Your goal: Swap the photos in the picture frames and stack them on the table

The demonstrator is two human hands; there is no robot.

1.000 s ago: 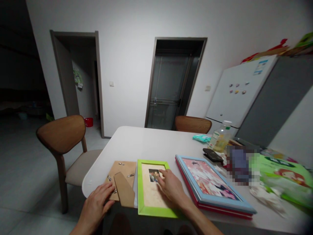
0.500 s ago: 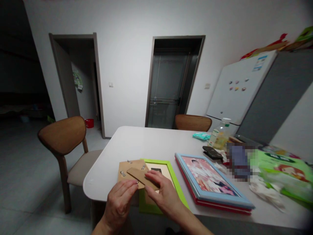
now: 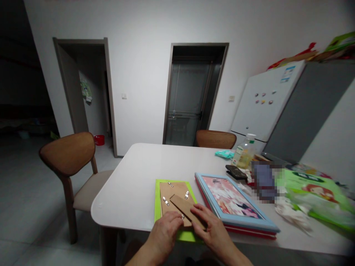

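A lime-green picture frame lies near the table's front edge. Over its opening rests a brown backing board with metal clips and a long brown stand flap slanting across it. My left hand has its fingers pressed together at the board's lower left, beside a clip, gripping the board's edge. My right hand holds the flap and the board's right side between thumb and fingers. The lower part of the board is hidden by both hands.
To the right, a blue frame with a pink picture tops a red one. Beyond are a black wallet-like item, a bottle, a teal packet, crumpled tissues and a green package. A chair stands left.
Both hands have moved right with the backing board, which was offset to the left and now lies over the green frame's opening. The view has shifted slightly.
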